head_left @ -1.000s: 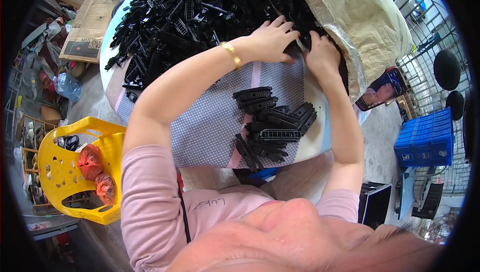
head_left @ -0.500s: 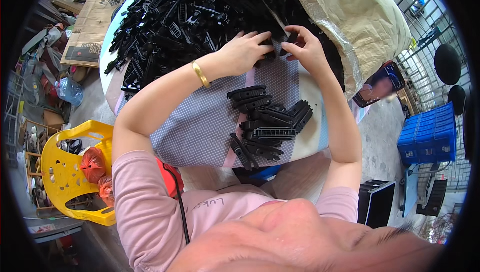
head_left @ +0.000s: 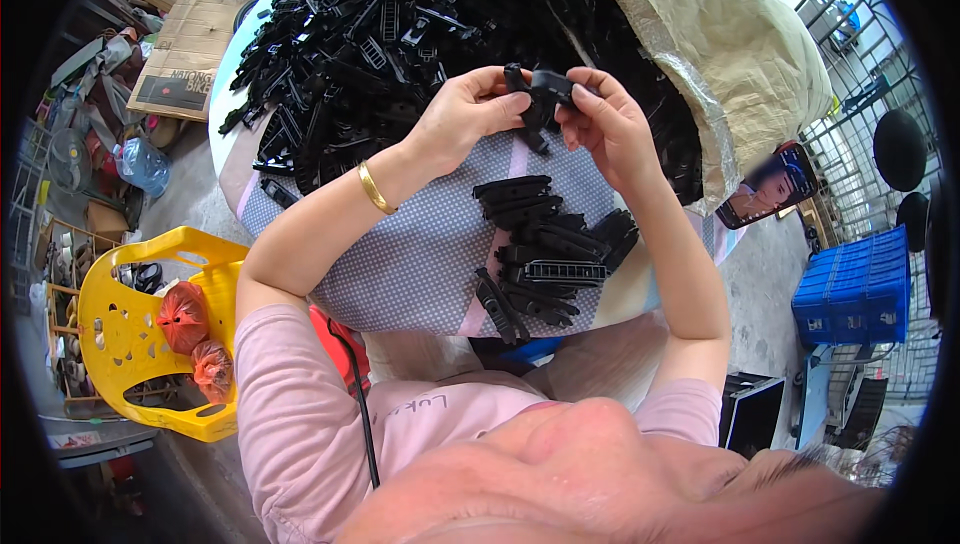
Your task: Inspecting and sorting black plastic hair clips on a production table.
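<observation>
The person is holding a small black plastic part (head_left: pixel 540 94) up between both hands, above the table. The left hand (head_left: pixel 462 116) is pinching the part's left end with thumb and fingertips closed on it, and the right hand (head_left: pixel 607 124) is gripping the right end the same way — so the part is sitting in the gap between the two hands, touched by both. A gold bangle (head_left: pixel 375 187) is circling the left wrist.

Just below the hands, a small stack of black parts (head_left: pixel 548 254) is lying on a dotted grey cloth (head_left: pixel 420 254) that is covering the near part of the round table. Behind the hands, a large heap of black parts (head_left: pixel 400 34) is spreading across the far side of the table, partly spilling out of a tan sack (head_left: pixel 740 44) that is lying open on the right. A phone (head_left: pixel 768 186) is resting at the table's right edge, just beside the sack.

To the person's left, a yellow plastic chair (head_left: pixel 130 324) is standing on the floor with two orange bags (head_left: pixel 195 334) on its seat. A blue crate (head_left: pixel 855 284) is sitting well apart to the right.
</observation>
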Demonstrator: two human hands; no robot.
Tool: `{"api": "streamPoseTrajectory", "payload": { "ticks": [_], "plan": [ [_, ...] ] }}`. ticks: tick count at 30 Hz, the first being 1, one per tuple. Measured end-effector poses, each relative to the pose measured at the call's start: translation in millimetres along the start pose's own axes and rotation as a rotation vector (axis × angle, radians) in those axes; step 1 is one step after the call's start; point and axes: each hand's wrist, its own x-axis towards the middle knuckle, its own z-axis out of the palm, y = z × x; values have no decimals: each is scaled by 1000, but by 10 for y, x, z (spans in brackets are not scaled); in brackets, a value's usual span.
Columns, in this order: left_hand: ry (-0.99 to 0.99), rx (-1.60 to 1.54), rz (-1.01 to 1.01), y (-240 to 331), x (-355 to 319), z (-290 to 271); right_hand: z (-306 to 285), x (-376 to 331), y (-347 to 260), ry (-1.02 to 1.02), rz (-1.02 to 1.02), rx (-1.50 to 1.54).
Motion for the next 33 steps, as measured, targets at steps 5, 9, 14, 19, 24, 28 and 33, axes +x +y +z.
{"api": "streamPoseTrajectory", "payload": {
  "ticks": [5, 9, 14, 19, 24, 28, 33],
  "plan": [
    [62, 280, 59, 15, -40, -4, 110, -52, 91, 46, -42, -213],
    [107, 300, 105, 20, -88, 47, 135, -63, 193, 100, -224, -506],
    [92, 221, 49, 73, -125, 62, 202, -114, 169, 182, -329, -738],
    [88, 299, 52, 135, -150, 12, 181, -116, 167, 173, -348, -808],
    [-7, 290, 155, 183, -150, -3, 171, -36, -19, 149, -801, -1170],
    [-53, 394, 226, 149, -117, 7, 46, -67, -62, -115, -404, -988],
    [-54, 486, 274, 200, -132, 29, 63, -125, -43, -8, -530, -1123]
  ]
}}
